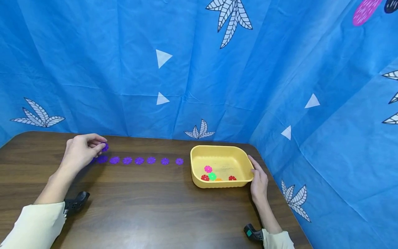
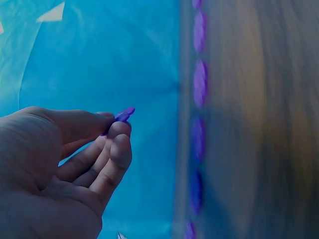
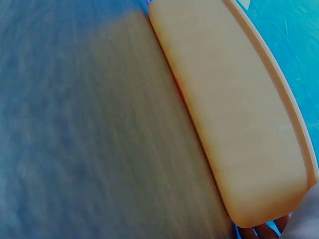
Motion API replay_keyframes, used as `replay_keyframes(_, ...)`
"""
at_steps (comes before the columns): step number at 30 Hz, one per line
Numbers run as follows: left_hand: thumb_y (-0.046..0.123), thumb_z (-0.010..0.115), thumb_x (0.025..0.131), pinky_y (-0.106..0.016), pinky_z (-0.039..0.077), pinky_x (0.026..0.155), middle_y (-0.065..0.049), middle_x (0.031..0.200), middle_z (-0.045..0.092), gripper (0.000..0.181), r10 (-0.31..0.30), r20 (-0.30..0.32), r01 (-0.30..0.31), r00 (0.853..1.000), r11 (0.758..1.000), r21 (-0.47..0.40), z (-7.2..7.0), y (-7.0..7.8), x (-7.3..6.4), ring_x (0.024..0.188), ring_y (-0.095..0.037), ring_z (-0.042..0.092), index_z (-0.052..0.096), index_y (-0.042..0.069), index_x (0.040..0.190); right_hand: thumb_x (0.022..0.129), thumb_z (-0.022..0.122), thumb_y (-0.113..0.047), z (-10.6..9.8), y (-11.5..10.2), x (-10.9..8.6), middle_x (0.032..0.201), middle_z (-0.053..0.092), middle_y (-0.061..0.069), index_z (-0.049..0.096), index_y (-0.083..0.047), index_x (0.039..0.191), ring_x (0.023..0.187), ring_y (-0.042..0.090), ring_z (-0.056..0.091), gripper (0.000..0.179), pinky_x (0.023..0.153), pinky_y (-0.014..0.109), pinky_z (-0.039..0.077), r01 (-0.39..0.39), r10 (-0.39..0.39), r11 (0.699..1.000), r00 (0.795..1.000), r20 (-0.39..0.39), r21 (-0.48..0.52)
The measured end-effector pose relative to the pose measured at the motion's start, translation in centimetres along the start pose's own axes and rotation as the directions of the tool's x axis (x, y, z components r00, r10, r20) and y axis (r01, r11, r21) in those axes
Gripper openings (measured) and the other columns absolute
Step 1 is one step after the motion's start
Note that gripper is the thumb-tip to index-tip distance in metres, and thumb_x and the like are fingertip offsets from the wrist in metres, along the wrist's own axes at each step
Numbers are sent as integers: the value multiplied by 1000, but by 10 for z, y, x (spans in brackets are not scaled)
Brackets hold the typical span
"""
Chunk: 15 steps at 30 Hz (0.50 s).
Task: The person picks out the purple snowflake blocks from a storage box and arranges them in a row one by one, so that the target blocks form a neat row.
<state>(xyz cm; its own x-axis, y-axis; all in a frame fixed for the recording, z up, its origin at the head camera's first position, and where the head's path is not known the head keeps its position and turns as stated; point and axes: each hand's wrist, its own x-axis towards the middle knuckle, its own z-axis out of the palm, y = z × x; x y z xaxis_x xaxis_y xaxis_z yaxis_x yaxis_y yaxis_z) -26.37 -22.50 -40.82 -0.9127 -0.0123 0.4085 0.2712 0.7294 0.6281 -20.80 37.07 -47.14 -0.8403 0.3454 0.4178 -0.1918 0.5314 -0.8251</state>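
Between thumb and fingertips, my left hand (image 1: 81,149) pinches a purple flower-shaped disc (image 1: 105,147); the left wrist view shows the same disc (image 2: 125,114) nearly edge-on. It is held above the left part of a row of similar purple discs (image 1: 127,160) on the table. The row runs sideways, and its left end is partly hidden by my hand. At the right, my right hand (image 1: 259,181) grips the right end of a yellow plastic basin (image 1: 199,184), thumb near the rim. Inside the basin lie pink, red, green and orange flower discs (image 1: 212,176).
The brown wooden table (image 1: 161,211) ends at a blue patterned cloth (image 1: 140,69) hanging behind and along the right side. A black wrist device (image 1: 76,203) sits on the left wrist, another (image 1: 254,233) on the right.
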Motion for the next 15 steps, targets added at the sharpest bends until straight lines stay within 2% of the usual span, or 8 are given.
replay_keyframes(5, 11, 72, 100, -19, 44, 53, -10, 76, 77, 11, -51, -3, 51, 999, 998, 44, -18, -26, -13, 57, -3, 63, 76, 2, 103, 108, 32, -6, 1, 0, 0, 153, 60, -2, 61, -23, 149, 146, 17, 49, 53, 104, 1, 34, -13, 13, 1000, 1000, 15, -14)
replay_keyframes(7, 13, 71, 100, -20, 42, 56, -7, 75, 76, 12, -67, -9, 67, 998, 995, 69, -25, -38, -17, 56, -2, 63, 76, 2, 104, 108, 32, -6, 1, -1, 0, 154, 59, -2, 61, -23, 150, 147, 17, 48, 53, 104, 1, 33, -16, 16, 1000, 1000, 19, -16)
replay_keyframes(9, 15, 70, 101, -22, 39, 67, -6, 73, 76, 15, -89, -16, 90, 996, 993, 79, -31, -51, -20, 56, 0, 62, 76, 2, 105, 109, 32, -7, 0, -2, 0, 154, 59, -3, 61, -25, 150, 148, 17, 47, 53, 106, 2, 32, -20, 20, 1000, 1000, 18, -10)
replay_keyframes(12, 15, 67, 102, -34, 33, 85, -6, 70, 76, 19, -135, -28, 136, 990, 988, 70, -39, -69, -23, 53, 2, 62, 75, -1, 108, 109, 32, -7, -1, -3, -1, 154, 59, -5, 60, -26, 150, 149, 15, 46, 53, 106, 2, 32, -28, 28, 1000, 999, 16, -3)
replay_keyframes(15, 14, 64, 104, -50, 28, 93, -7, 68, 75, 22, -200, -38, 202, 979, 978, 57, -42, -83, -26, 50, 1, 60, 73, -6, 110, 110, 30, -8, -2, -3, -1, 154, 58, -4, 60, -25, 150, 149, 16, 46, 53, 106, 2, 32, -34, 34, 999, 999, 18, 2)
